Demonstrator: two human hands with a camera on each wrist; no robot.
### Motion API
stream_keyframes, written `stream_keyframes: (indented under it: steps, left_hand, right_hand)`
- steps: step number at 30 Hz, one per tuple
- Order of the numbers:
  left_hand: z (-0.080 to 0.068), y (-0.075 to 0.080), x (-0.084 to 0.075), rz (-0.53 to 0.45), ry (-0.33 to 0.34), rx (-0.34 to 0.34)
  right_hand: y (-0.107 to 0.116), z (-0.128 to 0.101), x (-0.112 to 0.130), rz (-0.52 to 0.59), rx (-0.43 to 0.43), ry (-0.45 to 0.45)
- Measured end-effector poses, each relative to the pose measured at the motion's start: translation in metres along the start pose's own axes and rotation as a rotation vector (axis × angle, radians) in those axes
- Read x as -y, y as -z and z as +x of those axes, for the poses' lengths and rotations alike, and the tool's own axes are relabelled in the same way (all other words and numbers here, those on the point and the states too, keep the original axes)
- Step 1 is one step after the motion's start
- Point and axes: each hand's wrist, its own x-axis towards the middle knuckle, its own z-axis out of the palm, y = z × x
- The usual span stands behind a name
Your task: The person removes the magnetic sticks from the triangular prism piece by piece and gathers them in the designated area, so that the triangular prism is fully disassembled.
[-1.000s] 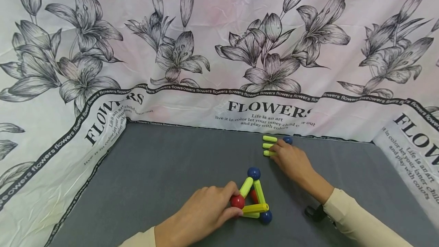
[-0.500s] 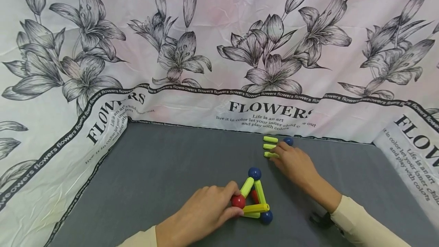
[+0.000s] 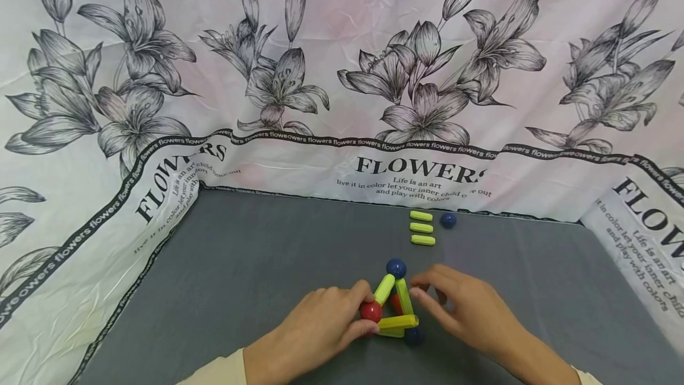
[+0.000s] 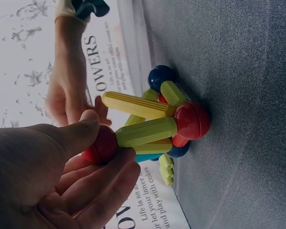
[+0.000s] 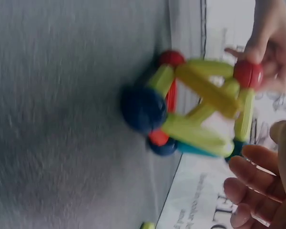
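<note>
The table [image 3: 267, 248] is spread beneath the left hand [image 3: 328, 318] and the right hand [image 3: 470, 308], the latter with fingers loosely parted and nothing gripped. The frame [image 3: 398, 322] is stood between them, just beside the right, and three green rods [image 3: 421, 228] are lined up beyond the right hand, near a loose blue ball [image 3: 448, 220]; the frame's upper red ball [image 3: 371, 312] is pinched by the left hand.

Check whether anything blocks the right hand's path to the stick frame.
Nothing visible does: the right hand is close beside the stick frame. The loose green sticks and lone blue ball lie farther back, off that path.
</note>
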Motion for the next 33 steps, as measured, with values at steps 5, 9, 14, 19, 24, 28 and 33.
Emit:
stream_keyframes:
  steps: [5, 9, 14, 19, 24, 28, 33]
  left_hand:
    - [-0.001, 0.0, 0.001, 0.011, -0.011, -0.018]
    - [-0.002, 0.0, 0.002, 0.013, -0.013, -0.026]
    - [-0.002, -0.001, 0.001, 0.015, -0.021, -0.036]
    - [-0.002, -0.004, 0.001, 0.027, -0.043, -0.06]
    - [-0.002, -0.004, 0.002, 0.034, -0.053, -0.071]
    - [-0.001, -0.003, 0.002, 0.017, -0.039, -0.051]
    - [-0.002, -0.002, 0.002, 0.008, -0.036, -0.043]
  right_hand:
    - [-0.003, -0.006, 0.016, 0.009, 0.047, 0.094]
    - [-0.01, -0.009, 0.022, 0.013, 0.067, 0.128]
    - [-0.019, -0.015, 0.025, 0.031, 0.055, 0.165]
    - [-0.028, -0.02, 0.033, 0.037, 0.132, 0.146]
    - [-0.037, -0.019, 0.041, 0.039, 0.274, 0.087]
    - [-0.044, -0.017, 0.047, -0.004, 0.302, 0.082]
    - [-0.05, -0.016, 0.052, -0.092, 0.309, 0.073]
